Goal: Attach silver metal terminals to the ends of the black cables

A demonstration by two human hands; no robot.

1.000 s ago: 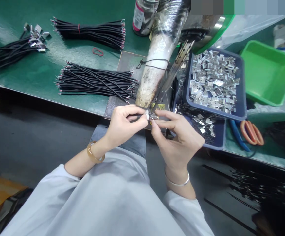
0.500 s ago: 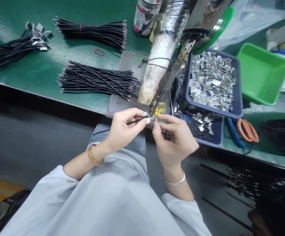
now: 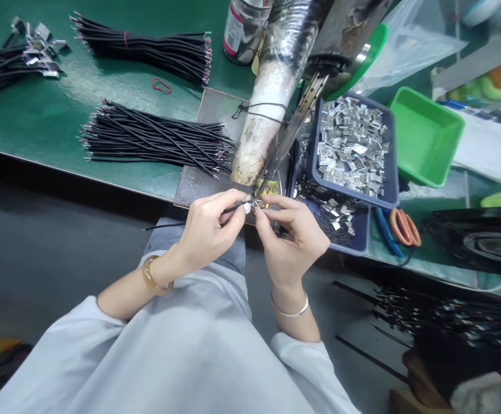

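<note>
My left hand (image 3: 211, 227) is closed on a black cable (image 3: 164, 226), whose tail sticks out to the left over my lap. White covers sit on its thumb and fingertip. My right hand (image 3: 293, 233) pinches a small shiny metal piece (image 3: 257, 203) against the cable's end; its exact shape is too small to make out. Both sets of fingertips meet at the bench edge, just in front of a yellow part (image 3: 268, 188) under a slim metal arm (image 3: 291, 135). A white wrapped tube (image 3: 261, 115) slants down just behind.
Black cables (image 3: 155, 138) lie loose at left, with a tied bundle (image 3: 146, 52) behind. A blue tray (image 3: 314, 172) of metal pieces overlaps a lower tray (image 3: 364, 244). A green bin (image 3: 427, 138), orange-handled tool (image 3: 405, 227) and jar (image 3: 244, 31) stand around.
The whole scene has shifted left in view as my head turned slightly right. Both hands keep their grips, fingertips together at the cable's end.
</note>
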